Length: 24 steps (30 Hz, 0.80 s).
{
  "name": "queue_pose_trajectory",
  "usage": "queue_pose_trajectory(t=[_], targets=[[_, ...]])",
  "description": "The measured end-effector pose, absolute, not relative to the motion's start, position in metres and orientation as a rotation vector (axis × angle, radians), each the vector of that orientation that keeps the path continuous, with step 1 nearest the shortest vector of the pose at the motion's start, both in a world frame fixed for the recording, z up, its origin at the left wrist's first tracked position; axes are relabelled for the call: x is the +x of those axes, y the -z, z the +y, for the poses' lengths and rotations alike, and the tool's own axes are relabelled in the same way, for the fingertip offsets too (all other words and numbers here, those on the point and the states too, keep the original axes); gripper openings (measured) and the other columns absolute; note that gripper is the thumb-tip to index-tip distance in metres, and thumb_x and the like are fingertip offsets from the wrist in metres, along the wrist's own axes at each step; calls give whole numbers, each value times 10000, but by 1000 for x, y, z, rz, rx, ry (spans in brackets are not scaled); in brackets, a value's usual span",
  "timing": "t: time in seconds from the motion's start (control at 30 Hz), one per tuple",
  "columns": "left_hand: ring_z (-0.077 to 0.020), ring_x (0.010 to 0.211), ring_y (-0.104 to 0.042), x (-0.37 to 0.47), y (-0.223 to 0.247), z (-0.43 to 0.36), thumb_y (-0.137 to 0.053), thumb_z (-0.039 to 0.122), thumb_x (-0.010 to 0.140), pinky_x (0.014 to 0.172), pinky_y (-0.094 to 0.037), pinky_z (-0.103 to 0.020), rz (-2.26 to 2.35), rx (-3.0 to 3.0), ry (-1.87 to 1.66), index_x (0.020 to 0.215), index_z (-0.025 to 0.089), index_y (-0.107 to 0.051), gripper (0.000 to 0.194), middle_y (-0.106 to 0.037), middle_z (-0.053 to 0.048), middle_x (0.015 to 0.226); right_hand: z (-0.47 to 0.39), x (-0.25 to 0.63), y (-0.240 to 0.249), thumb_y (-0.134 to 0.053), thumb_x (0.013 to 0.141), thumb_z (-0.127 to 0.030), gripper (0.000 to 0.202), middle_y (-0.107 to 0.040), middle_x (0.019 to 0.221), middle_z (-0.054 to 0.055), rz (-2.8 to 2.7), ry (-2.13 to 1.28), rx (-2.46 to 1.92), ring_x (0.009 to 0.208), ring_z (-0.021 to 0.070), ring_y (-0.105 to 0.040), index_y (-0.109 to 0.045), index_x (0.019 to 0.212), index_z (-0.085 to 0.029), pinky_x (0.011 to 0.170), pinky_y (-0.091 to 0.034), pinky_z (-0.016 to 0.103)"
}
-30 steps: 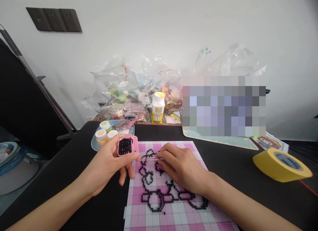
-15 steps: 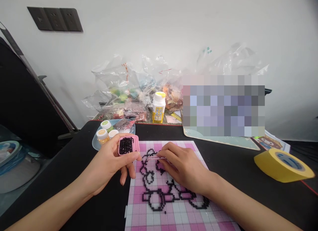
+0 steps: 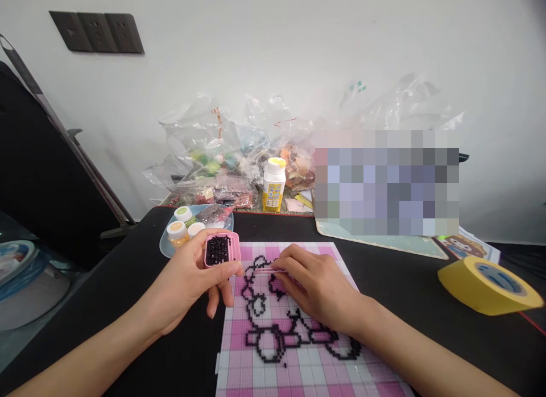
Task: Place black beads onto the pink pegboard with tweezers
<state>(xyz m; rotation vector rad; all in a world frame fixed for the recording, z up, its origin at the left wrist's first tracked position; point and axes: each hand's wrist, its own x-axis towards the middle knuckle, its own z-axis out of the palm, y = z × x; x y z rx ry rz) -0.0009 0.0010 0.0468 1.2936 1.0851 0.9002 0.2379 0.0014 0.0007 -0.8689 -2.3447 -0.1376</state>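
We've got the pegboard (image 3: 238,380) flat on the table (image 3: 187,357), our right hand (image 3: 313,276) pinching thin tweezers (image 3: 265,271) over its bead outline (image 3: 281,344) (can't tell if the tips hold anything). Our left hand (image 3: 191,274) grips the pink tray (image 3: 235,248) of loose beads (image 3: 217,250) by its edges, which seems smart: probably light, stiff plastic, easy to spill if tipped. Behind it there's a blue dish (image 3: 164,247) of jars (image 3: 178,233).

- I'm at an indoor craft table (image 3: 183,357); home or workshop, I can't tell.
- Sockets (image 3: 97,33) on the wall (image 3: 256,38).
- Filled plastic bags (image 3: 200,141).
- My bead pegboard (image 3: 251,381).
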Motion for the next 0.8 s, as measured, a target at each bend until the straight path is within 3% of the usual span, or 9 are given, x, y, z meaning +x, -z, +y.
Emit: queue_pose_trajectory(t=[0.8], targets=[[-136,454,-669,0,-45,3,-809,331,807,290,-461,-133,1078,1310,-873,1182,169,-506,509,-713,9,725,4,237,0,-430,1049,-203,233,-659,890,67,-2332,125,-905,690,148,-630,-650,1007,-137,582,-504,252]])
